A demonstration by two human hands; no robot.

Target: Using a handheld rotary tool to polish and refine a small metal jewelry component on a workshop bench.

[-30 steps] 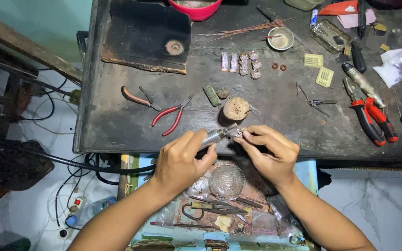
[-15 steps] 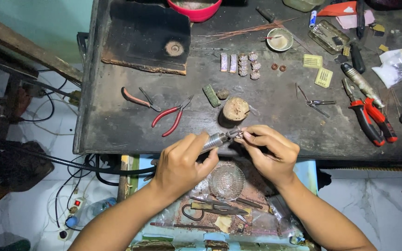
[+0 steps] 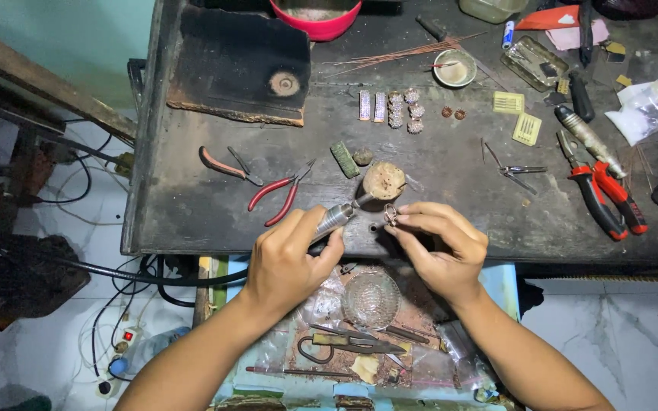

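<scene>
My left hand point(image 3: 291, 262) grips a slim metal rotary handpiece point(image 3: 335, 219), its tip pointing up and right toward a small metal ring point(image 3: 391, 215). My right hand point(image 3: 442, 247) pinches that ring between thumb and fingertips at the front edge of the dark workbench point(image 3: 192, 205). A round wooden peg block point(image 3: 383, 180) sits just behind the tool tip. A black cable runs from the handpiece down to the left.
Red-handled pliers point(image 3: 277, 194) and cutters point(image 3: 226, 166) lie left of my hands; red pliers point(image 3: 607, 199) and tweezers point(image 3: 515, 170) lie right. Small jewellery pieces point(image 3: 390, 109), a charred board point(image 3: 241, 65) and a pink bowl point(image 3: 315, 17) sit behind. A tray below holds a glass dish point(image 3: 371, 298).
Both hands stay at the bench's front edge; the handpiece tip and the ring have shifted only slightly against each other.
</scene>
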